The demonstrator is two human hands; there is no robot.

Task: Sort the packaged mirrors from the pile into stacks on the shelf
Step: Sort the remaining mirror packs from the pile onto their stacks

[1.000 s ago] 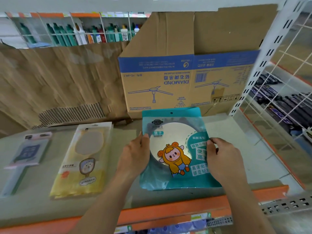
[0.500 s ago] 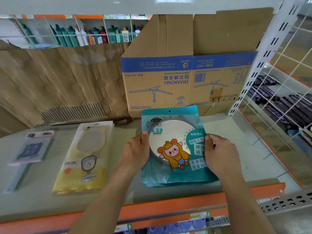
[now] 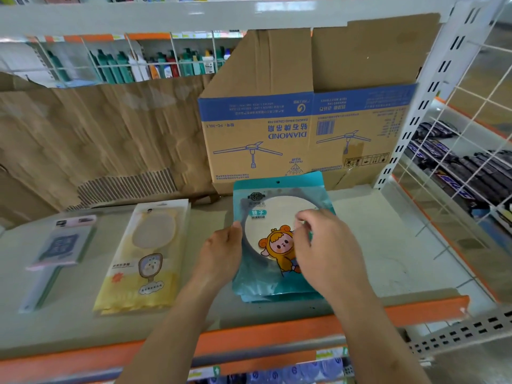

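Views: one. Head-worn wide-angle camera, set above and behind both hands, facing forward and down. Range: close. The left hand [image 3: 221, 253] and right hand [image 3: 329, 250] fill the lower centre, with the teal plastic mirror pack [image 3: 279, 187] between them. Beyond the hands: brown cardboard box [image 3: 277, 134]. Beneath them: pale shelf board with orange front rail [image 3: 388, 245]. Frame edges bowed.
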